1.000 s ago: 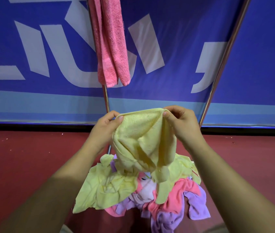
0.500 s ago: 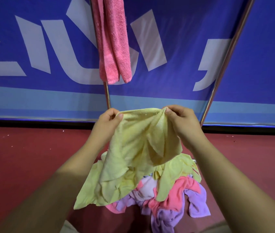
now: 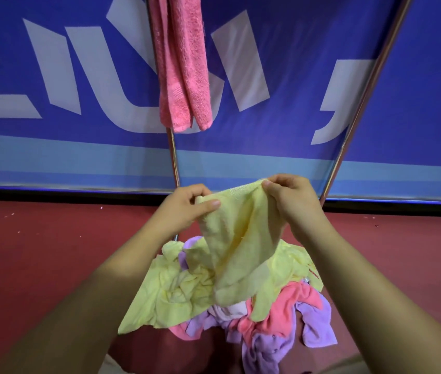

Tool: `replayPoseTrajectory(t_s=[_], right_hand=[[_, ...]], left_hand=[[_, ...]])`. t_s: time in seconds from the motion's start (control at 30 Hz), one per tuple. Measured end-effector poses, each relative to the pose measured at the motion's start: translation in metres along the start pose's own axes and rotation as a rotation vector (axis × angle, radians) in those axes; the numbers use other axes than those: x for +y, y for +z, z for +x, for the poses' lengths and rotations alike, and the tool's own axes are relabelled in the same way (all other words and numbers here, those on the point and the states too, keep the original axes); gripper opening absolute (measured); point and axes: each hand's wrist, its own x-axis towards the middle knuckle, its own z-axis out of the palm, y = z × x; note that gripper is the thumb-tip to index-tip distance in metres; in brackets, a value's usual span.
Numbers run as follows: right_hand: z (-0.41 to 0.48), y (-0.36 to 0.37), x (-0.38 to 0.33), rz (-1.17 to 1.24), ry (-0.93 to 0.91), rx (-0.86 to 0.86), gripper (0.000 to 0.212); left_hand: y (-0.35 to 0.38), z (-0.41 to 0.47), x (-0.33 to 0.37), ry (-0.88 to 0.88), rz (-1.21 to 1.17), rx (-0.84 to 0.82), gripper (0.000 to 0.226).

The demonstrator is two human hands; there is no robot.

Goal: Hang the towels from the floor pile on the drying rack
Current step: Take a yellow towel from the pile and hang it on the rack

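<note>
At centre frame, a person's left hand (image 3: 187, 209) and right hand (image 3: 292, 201) each pinch the top edge of a pale yellow terry towel (image 3: 238, 238), thumbs and fingers curled on the cloth. It hangs above the heap of yellow, pink and lilac towels (image 3: 281, 314) on the dark red floor (image 3: 38, 252). Behind, a pink terry towel (image 3: 184, 63) hangs at upper centre from the chrome-tube drying rack (image 3: 363, 103), covering part of its left upright. A blue banner (image 3: 429, 103) fills the background; its large white letters are cropped and cannot be read.
</note>
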Motion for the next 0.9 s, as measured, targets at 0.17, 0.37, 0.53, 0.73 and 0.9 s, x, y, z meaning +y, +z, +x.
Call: replayPoseTrajectory(t_s=[0.17,0.37,0.53,0.73,0.9], right_hand=[[-0.011,-0.002,-0.004,-0.268,-0.092,-0.402,0.007],[-0.013,0.014,0.003,-0.051,-0.133,-0.541,0.022],[-0.004,0.003,-0.002,0.354,-0.078,-0.329,0.012],[-0.009,0.005,0.000,0.205,-0.013,-0.541,0.026],[-0.008,0.006,0.001,0.209,-0.034,-0.542,0.016]], left_hand=[[0.008,-0.004,0.013,0.075,-0.272,-0.018,0.007],[0.007,-0.001,0.013,0.011,-0.345,-0.109,0.029],[0.003,-0.004,0.001,0.001,-0.140,-0.234,0.026],[0.009,-0.003,0.008,0.037,-0.340,-0.212,0.016],[0.006,-0.003,0.009,0.033,-0.200,-0.285,0.029]])
